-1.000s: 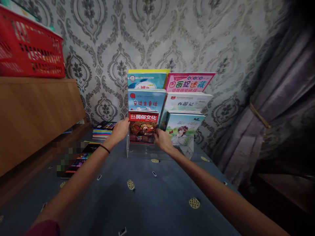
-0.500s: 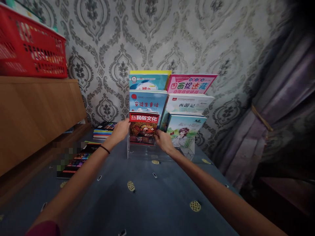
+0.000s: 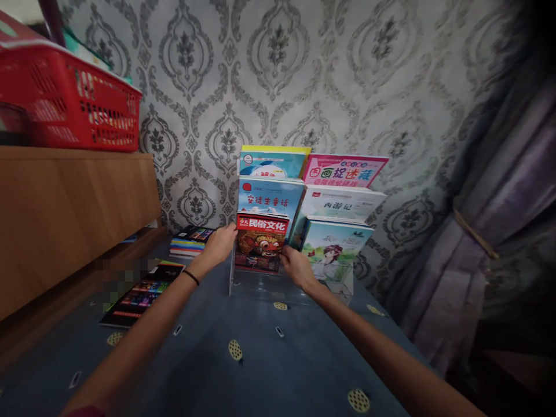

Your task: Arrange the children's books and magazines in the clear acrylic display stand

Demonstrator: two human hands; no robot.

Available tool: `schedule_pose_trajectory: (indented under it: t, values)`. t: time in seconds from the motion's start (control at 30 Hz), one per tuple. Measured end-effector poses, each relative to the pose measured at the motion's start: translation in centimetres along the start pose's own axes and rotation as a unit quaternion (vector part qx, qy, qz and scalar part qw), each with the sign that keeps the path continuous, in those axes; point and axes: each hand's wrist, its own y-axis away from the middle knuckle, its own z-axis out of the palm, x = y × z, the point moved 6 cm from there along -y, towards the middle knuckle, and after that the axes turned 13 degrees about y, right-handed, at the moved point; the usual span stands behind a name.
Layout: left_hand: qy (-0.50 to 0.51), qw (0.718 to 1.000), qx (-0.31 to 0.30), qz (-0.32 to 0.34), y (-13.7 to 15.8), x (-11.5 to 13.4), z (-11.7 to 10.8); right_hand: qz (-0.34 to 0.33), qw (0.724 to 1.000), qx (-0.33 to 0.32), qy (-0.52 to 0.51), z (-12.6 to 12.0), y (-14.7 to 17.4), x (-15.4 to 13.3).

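Observation:
A red-and-dark book point(image 3: 262, 248) stands in the lower left pocket of a clear acrylic book rack point(image 3: 260, 285). At its left edge, my left hand point(image 3: 220, 243) grips it with the fingertips. The fingers of my right hand point(image 3: 299, 266) are closed on the lower right edge of the same book. Behind it rises a blue book point(image 3: 271, 197), with a teal one point(image 3: 273, 164) above that. On the right side of the rack are a pink book point(image 3: 345, 168), a white one point(image 3: 341, 204) and a green-and-blue one point(image 3: 336, 246) in front.
To the left, a stack of books point(image 3: 186, 242) and a dark book point(image 3: 145, 295) lie on the blue patterned cloth point(image 3: 186, 370). A red basket point(image 3: 99, 110) sits on the wooden cabinet point(image 3: 78, 208). Patterned wallpaper stands behind, and a tied curtain point(image 3: 473, 260) hangs at right.
The whole scene sits a little lower and further right in view. Both hands stay at the edges of the red-and-dark book, which keeps its place in the rack.

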Motion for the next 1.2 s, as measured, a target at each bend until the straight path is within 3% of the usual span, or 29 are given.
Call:
schedule_pose_trajectory:
  t: [0.63, 0.9, 1.2]
  values:
    - [0.050, 0.998, 0.017, -0.018, 1.5, -1.7, -0.1, -0.031, 0.999, 0.001, 0.015, 0.6, -0.1, 0.4]
    - [0.098, 0.995, 0.035, -0.006, 3.1, -3.5, 0.1, -0.027, 0.998, 0.047, 0.017, 1.2, 0.4, 0.7]
    - [0.140, 0.988, 0.053, 0.023, 3.9, -1.9, 1.3, -0.027, 0.999, 0.041, 0.004, 1.1, 0.8, 0.4]
